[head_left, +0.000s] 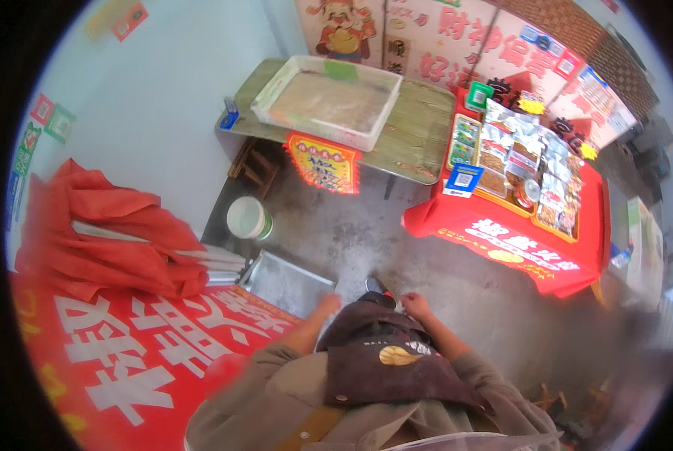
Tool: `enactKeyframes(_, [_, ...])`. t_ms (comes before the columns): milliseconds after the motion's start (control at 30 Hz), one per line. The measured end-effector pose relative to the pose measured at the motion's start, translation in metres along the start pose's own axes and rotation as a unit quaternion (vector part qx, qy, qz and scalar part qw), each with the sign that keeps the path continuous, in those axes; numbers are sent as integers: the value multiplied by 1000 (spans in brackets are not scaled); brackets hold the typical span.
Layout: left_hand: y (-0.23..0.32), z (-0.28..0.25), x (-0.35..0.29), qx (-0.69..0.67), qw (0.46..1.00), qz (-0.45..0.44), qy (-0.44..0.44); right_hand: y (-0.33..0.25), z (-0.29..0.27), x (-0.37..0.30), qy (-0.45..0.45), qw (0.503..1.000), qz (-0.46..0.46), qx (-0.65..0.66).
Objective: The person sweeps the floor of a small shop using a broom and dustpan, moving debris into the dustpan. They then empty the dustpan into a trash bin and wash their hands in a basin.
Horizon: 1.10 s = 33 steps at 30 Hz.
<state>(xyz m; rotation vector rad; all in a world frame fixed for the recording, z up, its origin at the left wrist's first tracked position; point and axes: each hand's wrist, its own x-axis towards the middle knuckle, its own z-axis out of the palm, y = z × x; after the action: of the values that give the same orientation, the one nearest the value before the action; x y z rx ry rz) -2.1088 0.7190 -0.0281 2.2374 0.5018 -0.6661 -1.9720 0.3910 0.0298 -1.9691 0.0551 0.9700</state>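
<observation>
My left hand (328, 305) hangs low beside the dark apron (396, 372), close to the right end of a shallow metal tray (287, 284) on the floor. It is smeared, so its fingers do not show clearly. On the other side of the apron, my right hand (414, 306) has its fingers curled in near the apron's edge. Anything inside them is too small to name. A dark shoe (378, 286) shows between the two hands.
Ahead stands a greenish table (419, 131) bearing a large white tub (376, 124). A red-draped table (434, 218) at right holds packaged food (520, 158). Left are a white bucket (246, 218), bunched red cloth (133, 233) and a red banner (223, 368).
</observation>
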Motion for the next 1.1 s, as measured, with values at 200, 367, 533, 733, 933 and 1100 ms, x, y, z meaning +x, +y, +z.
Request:
enactKeyframes(200, [-6, -118, -5, -579, 777, -188, 162, -125, -10, 104, -32, 996, 18, -80])
enactKeyframes(367, [-45, -163, -34, -658, 646, -246, 299, -209, 30, 197, -140, 969, -22, -202])
enactKeyframes(533, [-106, -155, -37, -734, 494, -347, 311, -291, 136, 273, -212, 968, 57, -124])
enactKeyframes(733, [-185, -203, 19, -740, 450, -382, 322, -364, 313, 375, -284, 943, 146, -99])
enactKeyframes(933, [-294, -302, 136, -747, 457, -367, 314, -377, 518, 521, -431, 858, 273, 62])
enactKeyframes(1100, [-410, -334, 240, -802, 360, -306, 365, -362, 679, 583, -377, 906, 191, -10])
